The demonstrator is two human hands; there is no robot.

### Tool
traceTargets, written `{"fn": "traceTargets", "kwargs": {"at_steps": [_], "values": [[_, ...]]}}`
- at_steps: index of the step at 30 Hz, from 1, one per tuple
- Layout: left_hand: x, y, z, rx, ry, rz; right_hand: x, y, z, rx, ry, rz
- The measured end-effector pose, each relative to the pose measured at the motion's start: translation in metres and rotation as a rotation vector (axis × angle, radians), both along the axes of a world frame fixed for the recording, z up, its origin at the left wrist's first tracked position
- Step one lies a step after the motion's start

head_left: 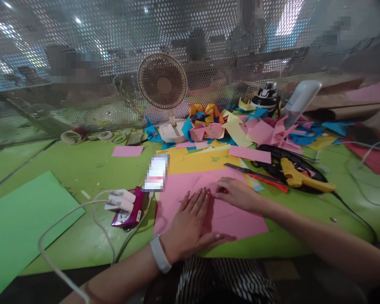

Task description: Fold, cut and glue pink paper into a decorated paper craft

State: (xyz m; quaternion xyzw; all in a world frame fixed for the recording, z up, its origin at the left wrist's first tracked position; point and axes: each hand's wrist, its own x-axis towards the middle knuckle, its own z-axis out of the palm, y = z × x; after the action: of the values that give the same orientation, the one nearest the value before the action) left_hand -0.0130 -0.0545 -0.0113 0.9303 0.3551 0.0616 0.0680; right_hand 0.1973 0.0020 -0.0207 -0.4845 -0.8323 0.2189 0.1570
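A large pink sheet of paper (pixel 240 221) lies on the table in front of me. My left hand (pixel 190 223) rests flat on it, fingers stretched out and the thumb apart. Just to the right, my right hand (pixel 236 193) touches the same sheet with fingers curled and tips pinched near my left fingertips. Whatever those tips grip, if anything, is too small to tell. Beyond the hands, yellow paper (pixel 193 162) shows under the pink sheet. A utility knife (pixel 266 179) with an orange-red handle lies to the right of my right hand.
Left of the sheet are a lit phone (pixel 156 173) and a purple power bank (pixel 134 215) with white chargers and cables. Green card (pixel 34 219) lies further left. A yellow glue gun (pixel 300 177) rests on a black tray. A fan (pixel 163 82) and paper scraps (pixel 262 131) stand behind.
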Motion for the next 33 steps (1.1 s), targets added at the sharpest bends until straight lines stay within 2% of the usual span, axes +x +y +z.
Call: {"fn": "traceTargets", "kwargs": {"at_steps": [13,25,33], "values": [[-0.0009,0.0016,-0.0102,0.007,-0.038,-0.001,-0.0003,-0.0011,0.0026,-0.046,0.033,-0.019],[0.0005,0.0011,-0.0065,-0.048,0.015,0.018,-0.0008,-0.0008,0.0023,-0.058,0.031,-0.011],[0.0006,0.0008,-0.0064,-0.022,0.022,0.023,0.0011,0.0003,0.0035,-0.053,0.043,0.014]]}}
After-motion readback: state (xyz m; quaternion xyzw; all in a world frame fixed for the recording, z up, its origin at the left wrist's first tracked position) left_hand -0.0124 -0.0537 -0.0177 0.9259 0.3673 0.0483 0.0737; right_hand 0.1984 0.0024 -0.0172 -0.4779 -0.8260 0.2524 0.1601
